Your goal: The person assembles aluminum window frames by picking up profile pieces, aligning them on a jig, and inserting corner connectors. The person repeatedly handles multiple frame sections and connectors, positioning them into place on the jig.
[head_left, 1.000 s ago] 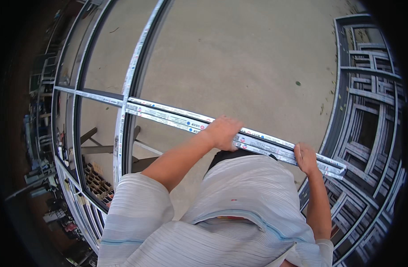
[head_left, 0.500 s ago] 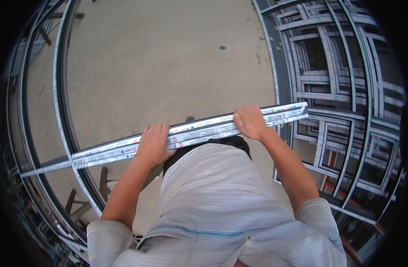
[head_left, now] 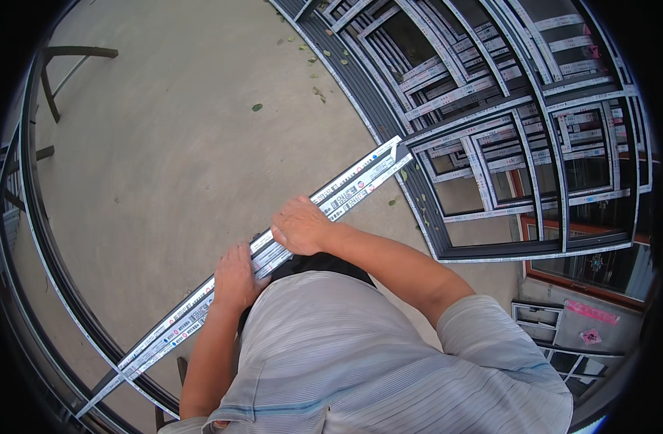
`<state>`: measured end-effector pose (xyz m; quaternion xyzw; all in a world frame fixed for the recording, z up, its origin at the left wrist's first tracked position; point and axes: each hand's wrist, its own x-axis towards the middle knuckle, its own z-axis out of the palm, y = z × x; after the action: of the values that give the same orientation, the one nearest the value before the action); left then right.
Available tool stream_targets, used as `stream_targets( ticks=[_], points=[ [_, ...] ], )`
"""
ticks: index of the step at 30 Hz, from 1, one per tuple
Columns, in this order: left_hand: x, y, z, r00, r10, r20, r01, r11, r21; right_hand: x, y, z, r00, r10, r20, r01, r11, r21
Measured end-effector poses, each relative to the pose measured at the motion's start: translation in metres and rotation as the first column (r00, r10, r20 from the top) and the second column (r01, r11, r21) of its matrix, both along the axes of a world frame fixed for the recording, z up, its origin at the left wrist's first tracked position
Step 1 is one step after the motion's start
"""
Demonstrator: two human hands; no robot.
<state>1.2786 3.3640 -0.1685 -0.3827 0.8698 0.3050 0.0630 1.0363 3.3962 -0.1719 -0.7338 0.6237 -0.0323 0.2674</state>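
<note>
A long frame profile [head_left: 357,184], dark with silvery-white printed protective film, runs slantwise in front of my waist, its right end higher in the picture. My left hand [head_left: 235,278] is closed round it left of the middle. My right hand [head_left: 302,226], back upward, grips it a little farther right, close to the left one. At lower left the profile meets a long dark frame member [head_left: 78,318]; I cannot tell whether the two are joined. The profile's right end overlaps the edge of the stacked frames in the picture.
Several film-wrapped window frames [head_left: 462,134] stand stacked at the right. A brown-framed panel [head_left: 599,286] and smaller white frames [head_left: 540,318] are at lower right. Dark trestle legs [head_left: 53,90] stand at the far left. Leaves [head_left: 257,107] lie on the concrete floor [head_left: 187,145].
The profile has swung from nearly level to a steeper slant. My right hand is closer to my left. The view has turned right, showing more of the stacked frames.
</note>
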Motion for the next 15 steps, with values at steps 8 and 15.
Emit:
stream_targets(
  ticks=[8, 15],
  points=[
    [-0.012, 0.002, 0.013, 0.990, 0.059, 0.128, -0.063, 0.998, 0.027, -0.145, -0.024, -0.002, 0.989, 0.131, 0.076, -0.149, 0.924, 0.352],
    [-0.018, 0.006, 0.013, 0.966, 0.096, 0.238, -0.106, 0.994, 0.026, -0.287, -0.043, 0.028, 0.988, -0.009, 0.152, -0.078, 0.826, 0.558]
  ],
)
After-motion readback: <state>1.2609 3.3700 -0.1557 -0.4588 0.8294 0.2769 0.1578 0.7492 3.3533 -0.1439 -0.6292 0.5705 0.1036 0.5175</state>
